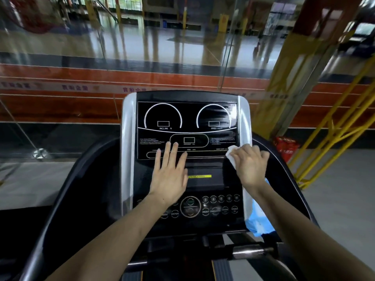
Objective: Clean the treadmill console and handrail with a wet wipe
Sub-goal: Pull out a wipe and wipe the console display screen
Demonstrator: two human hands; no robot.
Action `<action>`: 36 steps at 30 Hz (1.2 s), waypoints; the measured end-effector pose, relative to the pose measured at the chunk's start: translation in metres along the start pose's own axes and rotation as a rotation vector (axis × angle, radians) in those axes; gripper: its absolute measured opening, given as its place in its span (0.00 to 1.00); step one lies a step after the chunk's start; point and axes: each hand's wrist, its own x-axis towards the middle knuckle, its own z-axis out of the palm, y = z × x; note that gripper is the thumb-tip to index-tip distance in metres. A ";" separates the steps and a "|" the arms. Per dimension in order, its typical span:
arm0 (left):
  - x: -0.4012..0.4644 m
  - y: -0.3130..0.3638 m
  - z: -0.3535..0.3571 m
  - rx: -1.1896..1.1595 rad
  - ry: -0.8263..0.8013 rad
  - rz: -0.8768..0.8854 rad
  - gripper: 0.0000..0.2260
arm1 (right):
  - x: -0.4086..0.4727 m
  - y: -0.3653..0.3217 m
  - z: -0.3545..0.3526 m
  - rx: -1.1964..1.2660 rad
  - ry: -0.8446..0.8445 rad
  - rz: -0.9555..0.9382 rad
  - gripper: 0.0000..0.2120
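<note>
Two hands meet the console (186,118): left (169,175) lies flat, right (250,165) grips the wet wipe (231,154).

From my remote seat, the wet wipe (231,154) shows only as a white corner; the right hand (250,166) covers the rest, so I cannot tell its folds. The left hand (170,175) hides part of the console (187,118), including the left end of the lower oval marking. Small print beside the centre window is too fine to read. The lower button labels (220,209) are smeared; only some can be made out. The blue packet (257,222) is partly behind the right forearm, its printing illegible. The handrail (249,251) runs out of view at the bottom edge. The banner lettering (75,87) beyond the glass is blurred.
</note>
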 end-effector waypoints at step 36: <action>-0.071 0.095 0.022 -0.045 -0.095 -0.094 0.24 | -0.082 0.028 -0.034 0.591 -0.198 0.012 0.03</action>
